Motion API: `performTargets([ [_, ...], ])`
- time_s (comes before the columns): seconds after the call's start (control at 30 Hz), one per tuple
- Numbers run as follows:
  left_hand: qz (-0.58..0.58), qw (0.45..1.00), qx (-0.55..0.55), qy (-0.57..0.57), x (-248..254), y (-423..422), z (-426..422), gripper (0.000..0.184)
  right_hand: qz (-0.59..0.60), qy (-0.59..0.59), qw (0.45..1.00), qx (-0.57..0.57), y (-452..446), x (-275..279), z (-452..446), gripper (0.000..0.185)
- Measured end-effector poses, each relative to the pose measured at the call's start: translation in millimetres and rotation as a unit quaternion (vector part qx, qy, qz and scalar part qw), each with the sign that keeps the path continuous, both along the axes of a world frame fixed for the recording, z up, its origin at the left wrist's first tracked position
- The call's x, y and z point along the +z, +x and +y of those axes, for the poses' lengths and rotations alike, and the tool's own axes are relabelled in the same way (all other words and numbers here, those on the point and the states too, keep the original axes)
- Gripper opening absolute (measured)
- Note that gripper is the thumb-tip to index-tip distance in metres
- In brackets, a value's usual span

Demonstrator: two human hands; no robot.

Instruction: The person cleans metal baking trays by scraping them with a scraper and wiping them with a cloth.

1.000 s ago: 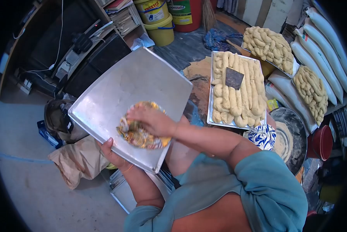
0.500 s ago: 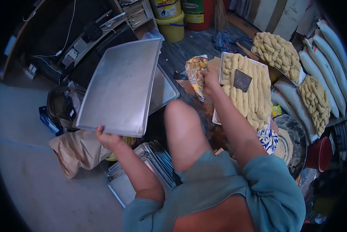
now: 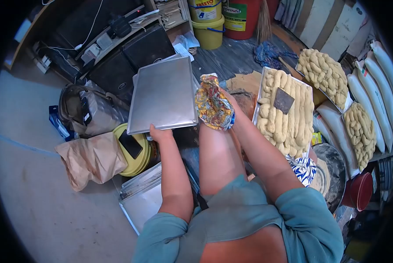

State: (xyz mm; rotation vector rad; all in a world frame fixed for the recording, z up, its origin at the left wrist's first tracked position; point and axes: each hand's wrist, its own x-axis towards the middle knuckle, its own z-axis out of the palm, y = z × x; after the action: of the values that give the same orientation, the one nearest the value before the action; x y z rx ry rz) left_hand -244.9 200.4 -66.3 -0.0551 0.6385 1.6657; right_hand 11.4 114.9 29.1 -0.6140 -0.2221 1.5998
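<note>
My left hand [image 3: 161, 134] grips the near edge of a metal baking tray [image 3: 162, 94], thumb on its upper face. The tray lies nearly level, over what looks like another tray. In my right hand [image 3: 230, 100] is a crumpled, colourfully patterned cloth [image 3: 214, 105] that hides most of the fingers. It hangs just right of the tray, above my knee. To the right, rolled dough strips [image 3: 293, 127] fill a second tray [image 3: 260, 87], with a dark square plate [image 3: 283, 101] lying on them.
Stacked trays [image 3: 141, 201] stand by my left leg, beside a yellow lidded bucket [image 3: 146, 153] with a phone-like dark slab on it and a brown paper bag [image 3: 91, 164]. Braided dough [image 3: 323, 74] and white sacks [image 3: 380, 83] are at right. Buckets [image 3: 207, 33] stand at the back.
The baking tray has been lowered from a steep tilt to nearly level. My right hand has brought the cloth left and nearer, beside the tray's edge. The head view has shifted slightly.
</note>
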Motion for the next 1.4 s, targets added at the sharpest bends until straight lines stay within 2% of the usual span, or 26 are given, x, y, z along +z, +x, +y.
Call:
performTargets([
  [0.07,0.022,0.999,-0.031,-0.021,-15.9,5.4,-3.5,0.046,0.023,0.015,1.0,0.007,1.1,-14.6,1.2,0.033],
  [0.13,0.054,0.991,-0.085,-0.085,-3.3,8.6,-13.5,0.051,0.046,0.002,0.999,0.008,1.2,-28.8,5.4,0.033],
  [0.2,0.12,0.976,-0.144,-0.108,3.5,5.1,-22.7,0.063,0.062,0.005,0.998,0.006,1.6,-33.7,3.7,0.032],
  [0.3,0.339,0.939,-0.041,-0.049,47.4,10.0,-54.3,0.063,0.069,0.03,0.997,0.007,0.1,-28.6,3.1,0.032],
  [0.37,0.344,0.929,-0.068,0.122,118.4,14.2,-97.0,0.062,0.064,0.032,0.997,0.009,0.6,-40.2,13.3,0.032],
  [0.4,0.295,0.903,-0.148,0.276,155.0,16.0,-118.8,0.061,0.055,0.05,0.997,0.001,-1.3,-42.0,16.0,0.034],
  [0.43,0.236,0.848,-0.223,0.42,187.8,17.6,-142.7,0.059,0.063,0.05,0.997,0.006,-3.1,-43.1,17.2,0.035],
  [0.5,0.196,0.778,-0.219,0.556,233.1,28.6,-205.1,0.06,0.079,0.046,0.996,0.02,-6.5,-40.8,16.5,0.036],
  [0.6,0.201,0.552,-0.279,0.76,282.2,26.2,-224.3,0.02,0.093,0.004,0.995,0.025,-14.1,-25.6,1.8,0.039],
  [0.63,0.203,0.539,-0.272,0.77,291.6,28.9,-230.1,0.024,0.094,-0.001,0.995,0.024,-16.4,-20.3,-2.4,0.04],
  [0.67,0.205,0.527,-0.265,0.781,301.0,31.7,-235.9,0.029,0.043,0.006,0.999,0.03,-17.7,-15.6,-2.9,0.037],
  [0.77,0.173,0.551,-0.212,0.788,306.0,47.2,-246.3,0.038,-0.06,0.002,0.998,0.028,-20.2,-15.1,-0.4,0.03],
  [0.8,0.164,0.56,-0.205,0.786,299.9,48.3,-250.9,0.036,-0.082,-0.002,0.996,0.021,-22.6,-10.9,-0.2,0.028],
  [0.87,0.146,0.588,-0.207,0.768,298.2,49.0,-256.9,0.034,-0.154,0.03,0.988,0.015,-12.8,-55.3,22.3,0.034],
  [0.9,0.139,0.609,-0.216,0.751,302.1,48.6,-259.9,0.033,-0.171,0.039,0.984,0.005,-18.0,-56.5,22.4,0.035],
  [0.97,0.145,0.6,-0.235,0.751,307.6,44.6,-257.9,0.033,-0.191,0.049,0.98,-0.025,-40.4,-24.4,7.2,0.033],
  [1.0,0.157,0.572,-0.247,0.766,310.4,40.8,-250.7,0.033,-0.194,0.049,0.979,-0.045,-55.8,-5.8,-0.6,0.031],
  [1.1,0.183,0.551,-0.212,0.786,299.1,35.5,-252.9,0.033,-0.14,0.071,0.987,0.013,-87.1,-9.6,3.5,0.033],
  [1.13,0.199,0.536,-0.226,0.789,291.7,32.1,-251.3,0.029,-0.14,0.059,0.988,0.025,-95.8,-34.4,11.1,0.036],
  [1.17,0.215,0.521,-0.238,0.791,284.3,28.7,-249.7,0.026,-0.149,0.108,0.982,0.04,-101.8,-53.0,14.6,0.036],
  [1.2,0.239,0.487,-0.285,0.79,278.3,16.1,-239.4,0.018,-0.173,0.094,0.978,0.067,-106.1,-52.9,9.0,0.036],
  [1.27,0.356,0.507,-0.316,0.719,261.4,-4.3,-224.9,0.016,-0.191,0.069,0.974,0.099,-110.4,-50.5,-2.4,0.037],
  [1.33,0.534,0.564,-0.303,0.552,243.0,-21.6,-194.7,0.022,-0.178,0.049,0.977,0.105,-109.1,-49.5,-9.1,0.037],
  [1.37,0.6,0.578,-0.312,0.458,233.8,-30.2,-179.6,0.026,-0.196,0.048,0.973,0.115,-107.1,-47.0,-11.8,0.037],
  [1.4,0.639,0.618,-0.308,0.339,207.7,-42.3,-171.6,0.025,-0.212,0.047,0.968,0.123,-104.8,-44.7,-14.7,0.037],
])
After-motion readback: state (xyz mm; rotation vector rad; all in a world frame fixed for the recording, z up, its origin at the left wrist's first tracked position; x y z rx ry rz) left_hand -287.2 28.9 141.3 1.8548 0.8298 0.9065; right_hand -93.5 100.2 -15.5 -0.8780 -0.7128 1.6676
